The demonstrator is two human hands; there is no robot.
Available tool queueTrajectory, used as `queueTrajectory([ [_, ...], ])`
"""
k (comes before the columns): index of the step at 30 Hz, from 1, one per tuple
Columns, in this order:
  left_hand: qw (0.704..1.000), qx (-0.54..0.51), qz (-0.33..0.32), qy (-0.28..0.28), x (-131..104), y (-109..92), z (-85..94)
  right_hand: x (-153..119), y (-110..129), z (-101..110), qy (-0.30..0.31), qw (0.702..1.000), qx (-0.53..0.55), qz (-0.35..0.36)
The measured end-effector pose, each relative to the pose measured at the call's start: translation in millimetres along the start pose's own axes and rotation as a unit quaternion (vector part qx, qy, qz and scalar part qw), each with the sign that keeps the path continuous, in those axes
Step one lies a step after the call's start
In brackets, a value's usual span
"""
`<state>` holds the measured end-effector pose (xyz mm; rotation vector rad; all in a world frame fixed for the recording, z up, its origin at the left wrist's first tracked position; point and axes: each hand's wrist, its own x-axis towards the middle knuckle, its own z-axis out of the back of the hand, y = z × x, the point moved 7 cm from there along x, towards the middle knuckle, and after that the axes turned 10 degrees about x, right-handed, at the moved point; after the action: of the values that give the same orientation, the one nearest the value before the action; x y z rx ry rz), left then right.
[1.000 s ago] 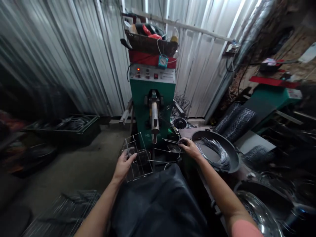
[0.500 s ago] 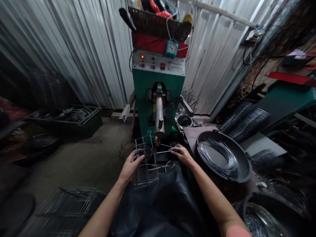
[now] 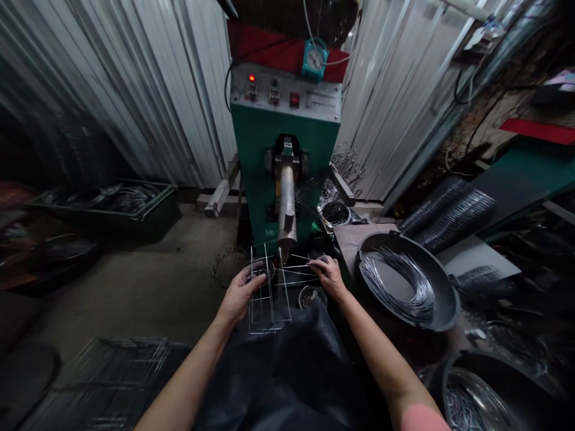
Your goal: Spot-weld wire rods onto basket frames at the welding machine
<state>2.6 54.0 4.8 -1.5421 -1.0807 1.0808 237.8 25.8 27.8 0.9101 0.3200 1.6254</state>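
Observation:
My left hand (image 3: 242,291) is closed on the side of a wire rack (image 3: 271,299), an open frame of thin metal rods held upright over my lap. Several straight thin metal wires (image 3: 299,267) reach from the rack towards my right hand (image 3: 329,275), whose fingers are pinched on them. Just above the rack is the blunt lower end of a metal arm (image 3: 287,206), which juts from a green machine (image 3: 256,155) with a lit red lamp. Whether rack and arm touch, I cannot tell.
On the right, a black pan (image 3: 449,281) holds a coil of cut wires (image 3: 420,293). Below it sits a metal bowl (image 3: 489,392) of small wire pieces. More wire racks (image 3: 126,365) stand at lower left, and a green bin (image 3: 153,215) lies farther back. A dark apron (image 3: 287,371) covers my lap.
The view has tilted down and closer to the machine. My right hand's wires now lie nearer the rack's upper part, and the rack has shifted slightly.

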Motion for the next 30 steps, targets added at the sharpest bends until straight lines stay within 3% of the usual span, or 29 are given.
queueTrajectory([
  [30,0.999,-0.016,0.028,-0.002,9.0,-0.7,-2.6,10.0,-5.5,0.5,0.002,1.000,-0.024,0.002],
])
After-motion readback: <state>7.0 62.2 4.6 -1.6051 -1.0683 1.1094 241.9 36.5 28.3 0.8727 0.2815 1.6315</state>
